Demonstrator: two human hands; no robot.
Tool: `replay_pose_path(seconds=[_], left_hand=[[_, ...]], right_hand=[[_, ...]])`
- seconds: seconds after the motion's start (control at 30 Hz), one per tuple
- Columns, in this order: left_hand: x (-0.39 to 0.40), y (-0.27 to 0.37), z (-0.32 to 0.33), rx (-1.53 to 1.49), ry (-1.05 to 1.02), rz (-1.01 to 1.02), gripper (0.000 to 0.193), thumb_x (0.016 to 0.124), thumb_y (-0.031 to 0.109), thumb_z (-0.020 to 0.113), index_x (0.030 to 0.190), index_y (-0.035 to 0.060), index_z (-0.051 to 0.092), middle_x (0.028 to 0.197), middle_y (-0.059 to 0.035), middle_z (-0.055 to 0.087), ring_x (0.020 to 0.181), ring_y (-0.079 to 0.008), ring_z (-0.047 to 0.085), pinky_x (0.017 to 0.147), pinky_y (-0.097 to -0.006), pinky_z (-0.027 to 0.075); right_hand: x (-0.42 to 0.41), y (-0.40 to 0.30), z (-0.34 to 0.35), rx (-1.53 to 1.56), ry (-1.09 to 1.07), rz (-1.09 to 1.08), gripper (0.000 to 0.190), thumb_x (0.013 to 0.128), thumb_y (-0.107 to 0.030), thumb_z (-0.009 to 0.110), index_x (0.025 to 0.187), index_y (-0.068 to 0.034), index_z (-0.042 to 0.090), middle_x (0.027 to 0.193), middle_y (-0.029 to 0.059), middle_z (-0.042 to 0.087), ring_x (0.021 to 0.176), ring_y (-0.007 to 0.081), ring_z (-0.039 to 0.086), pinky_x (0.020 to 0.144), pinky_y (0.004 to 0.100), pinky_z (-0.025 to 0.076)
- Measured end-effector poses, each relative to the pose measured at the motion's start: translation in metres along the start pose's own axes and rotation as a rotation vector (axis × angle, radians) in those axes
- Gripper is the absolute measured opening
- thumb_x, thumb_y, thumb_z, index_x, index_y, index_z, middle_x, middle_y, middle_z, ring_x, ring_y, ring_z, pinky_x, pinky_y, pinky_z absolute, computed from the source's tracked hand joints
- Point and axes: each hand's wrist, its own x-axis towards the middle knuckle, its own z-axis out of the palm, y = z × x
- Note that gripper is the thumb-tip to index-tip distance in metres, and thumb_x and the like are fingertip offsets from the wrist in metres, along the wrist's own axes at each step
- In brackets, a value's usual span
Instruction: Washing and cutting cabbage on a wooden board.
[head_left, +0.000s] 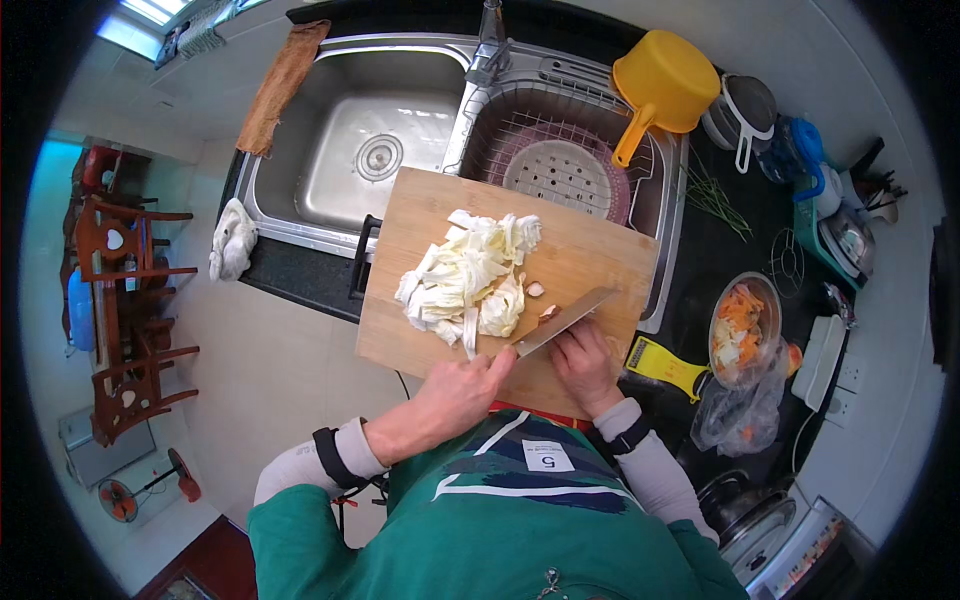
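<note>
My left hand (459, 396) grips the handle of a kitchen knife (564, 324), whose broad blade slants to the upper right over a wooden cutting board (607, 251). My right hand (586, 364) is low on the board beside the blade, fingers curled down; whether they hold something is hidden. Left of the blade lies a heap of cut pale cabbage (461, 277). A garlic clove (535, 289) sits at the heap's right edge, and a small reddish-brown piece (550, 313), perhaps unpeeled garlic, touches or nearly touches the blade.
The board overlaps a double steel sink (375, 112) with a dish rack and colander (559, 176). Right of it are a yellow grater (664, 366), a bowl of shredded vegetables (742, 330), a plastic bag (742, 424) and green stalks (712, 196). A yellow dipper (664, 79) stands behind.
</note>
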Motion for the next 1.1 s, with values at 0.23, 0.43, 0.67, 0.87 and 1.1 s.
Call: replay_pose_path(seconds=[0.23, 0.43, 0.67, 0.87, 1.1], left_hand=[[0.002, 0.003, 0.005, -0.058, -0.056, -0.025, 0.037, 0.076, 0.007, 0.049, 0.111, -0.0001, 0.039, 0.070, -0.0136, 0.057, 0.059, -0.0287, 0.060, 0.046, -0.0376, 0.047], [0.038, -0.004, 0.026, -0.078, 0.031, -0.037, 0.042, 0.073, 0.004, 0.050, 0.114, -0.0004, 0.038, 0.075, -0.0161, 0.057, 0.061, -0.0319, 0.059, 0.049, -0.0400, 0.046], [0.007, 0.003, -0.005, -0.053, -0.028, 0.009, 0.043, 0.074, 0.005, 0.049, 0.115, -0.0015, 0.038, 0.073, -0.0143, 0.057, 0.059, -0.0304, 0.059, 0.048, -0.0377, 0.045], [-0.005, 0.008, -0.002, -0.017, -0.001, 0.006, 0.032, 0.076, 0.007, 0.048, 0.107, -0.0002, 0.042, 0.068, -0.0129, 0.056, 0.053, -0.0264, 0.060, 0.042, -0.0373, 0.046], [0.010, 0.009, 0.014, -0.078, -0.066, -0.043, 0.037, 0.075, 0.005, 0.049, 0.110, -0.0024, 0.039, 0.071, -0.0148, 0.055, 0.060, -0.0287, 0.059, 0.048, -0.0364, 0.047]], right_hand=[[-0.007, 0.001, 0.002, -0.066, -0.041, 0.014, 0.020, 0.064, -0.005, 0.064, 0.085, -0.004, 0.064, 0.093, 0.0088, 0.058, 0.088, 0.0280, 0.055, 0.075, 0.0352, 0.048], [-0.003, 0.001, 0.003, -0.021, -0.002, 0.007, 0.017, 0.063, -0.001, 0.066, 0.079, -0.002, 0.062, 0.088, 0.0119, 0.057, 0.080, 0.0297, 0.056, 0.069, 0.0364, 0.047], [-0.006, 0.003, 0.000, -0.032, -0.005, -0.006, 0.022, 0.064, -0.001, 0.064, 0.086, -0.001, 0.061, 0.093, 0.0119, 0.057, 0.092, 0.0293, 0.053, 0.079, 0.0373, 0.046], [-0.008, 0.009, 0.003, -0.050, -0.014, -0.021, 0.024, 0.063, -0.005, 0.066, 0.086, 0.000, 0.061, 0.089, 0.0135, 0.057, 0.088, 0.0333, 0.054, 0.080, 0.0395, 0.045], [-0.006, 0.007, 0.002, -0.044, -0.011, 0.019, 0.022, 0.062, -0.004, 0.066, 0.083, -0.002, 0.061, 0.088, 0.0118, 0.058, 0.087, 0.0309, 0.055, 0.079, 0.0386, 0.046]])
